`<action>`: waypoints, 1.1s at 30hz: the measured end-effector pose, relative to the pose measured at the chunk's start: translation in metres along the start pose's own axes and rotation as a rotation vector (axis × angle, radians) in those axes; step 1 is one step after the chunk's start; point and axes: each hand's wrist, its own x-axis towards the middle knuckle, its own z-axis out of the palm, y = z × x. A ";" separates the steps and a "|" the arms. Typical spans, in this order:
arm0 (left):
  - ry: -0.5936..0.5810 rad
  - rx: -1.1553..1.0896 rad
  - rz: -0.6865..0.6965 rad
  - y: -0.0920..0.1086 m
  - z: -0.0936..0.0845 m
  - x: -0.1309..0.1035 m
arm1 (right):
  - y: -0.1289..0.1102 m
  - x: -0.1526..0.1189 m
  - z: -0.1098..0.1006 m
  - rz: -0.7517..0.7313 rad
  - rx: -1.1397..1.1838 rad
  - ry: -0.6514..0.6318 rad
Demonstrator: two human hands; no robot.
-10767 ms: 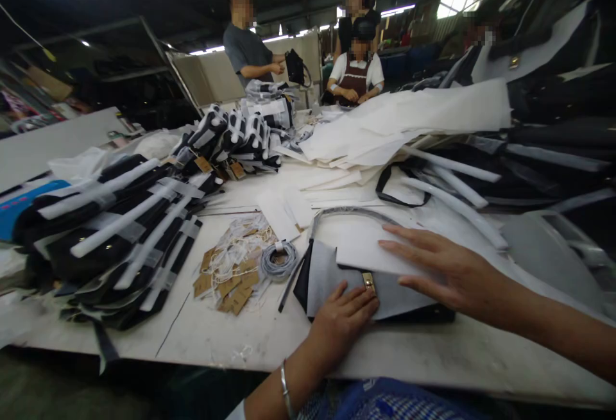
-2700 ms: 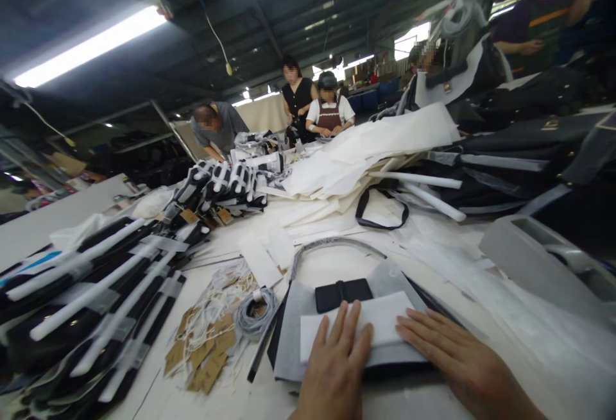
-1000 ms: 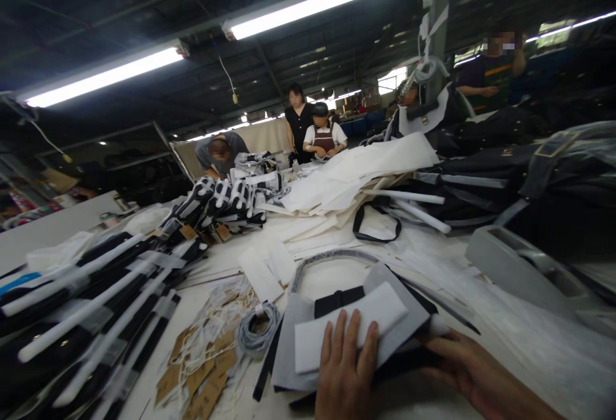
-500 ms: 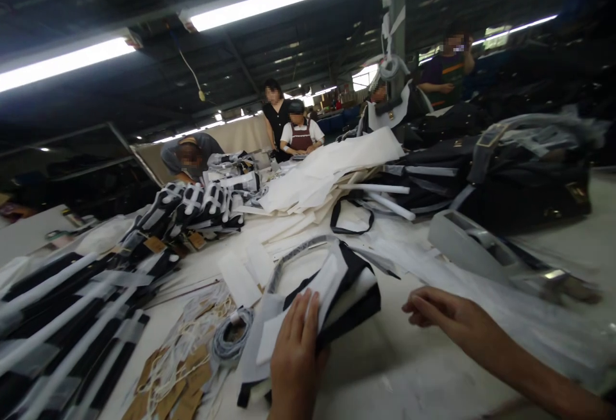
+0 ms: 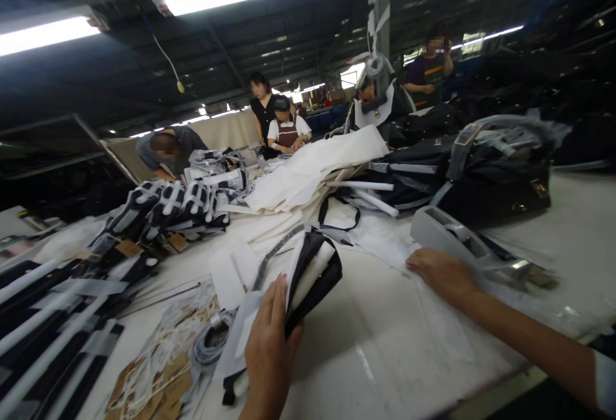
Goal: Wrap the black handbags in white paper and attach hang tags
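My left hand is wrapped round a black bag with white padding inside and pale sheet material along its side. The bag is tilted on the white table, its open end facing right. My right hand has its fingers pressed together at the edge of thin, translucent plastic sheeting. Just beyond that hand stands a grey tape dispenser.
Brown tags with strings and a grey coil lie left of the bag. Wrapped black straps, white sheets and a black bag lie around. People are at the back.
My right hand has moved from beside the bag to the plastic sheeting and closed on it. My left hand has tipped the bag more upright. The view has shifted right.
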 end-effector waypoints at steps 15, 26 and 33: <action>0.008 -0.025 -0.012 -0.004 0.006 0.002 | -0.054 -0.012 -0.016 0.053 0.076 -0.101; 0.022 -0.021 0.029 -0.005 0.007 0.003 | -0.015 0.054 -0.069 0.379 0.372 -0.085; 0.013 -0.004 0.037 0.000 0.004 0.008 | -0.114 -0.001 -0.067 -0.042 0.605 -0.303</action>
